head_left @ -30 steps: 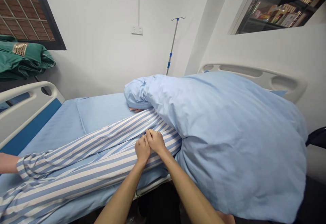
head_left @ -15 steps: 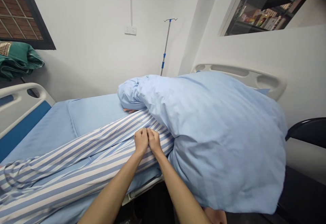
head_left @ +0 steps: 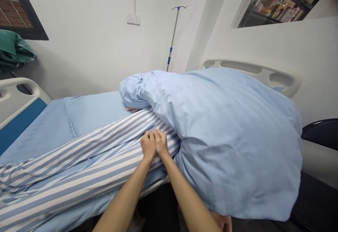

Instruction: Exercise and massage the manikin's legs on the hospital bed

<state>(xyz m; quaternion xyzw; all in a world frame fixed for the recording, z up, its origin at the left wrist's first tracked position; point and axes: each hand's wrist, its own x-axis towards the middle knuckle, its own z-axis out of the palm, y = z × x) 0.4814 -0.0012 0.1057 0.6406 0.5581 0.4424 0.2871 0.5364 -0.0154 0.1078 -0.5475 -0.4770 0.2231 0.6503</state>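
Observation:
Side by side on the upper leg of a person's blue-and-white striped trousers (head_left: 105, 167), my left hand (head_left: 148, 144) and my right hand (head_left: 161, 142) are both closed, their inner edges touching. Knuckles face up and away from me; the curled fingertips are hidden, so I cannot tell whether cloth is pinched in them. A light blue quilt (head_left: 227, 130) covers the lying person's upper body, its edge just right of my right hand. Fingers of that person's hand (head_left: 133, 110) show under the quilt's far left end.
The bed's blue sheet (head_left: 95, 114) lies beyond the legs. Bed boards stand left (head_left: 18, 101) and right (head_left: 285, 80). An IV pole (head_left: 173, 36) rises behind, near a wall socket (head_left: 133, 19). A black chair (head_left: 322, 133) is at right. Part of a person's hand (head_left: 223, 221) shows below the quilt.
The view has shifted slightly, so the pole, window and bed board sit a little higher. My two fists stay together at nearly the same spot on the trousers.

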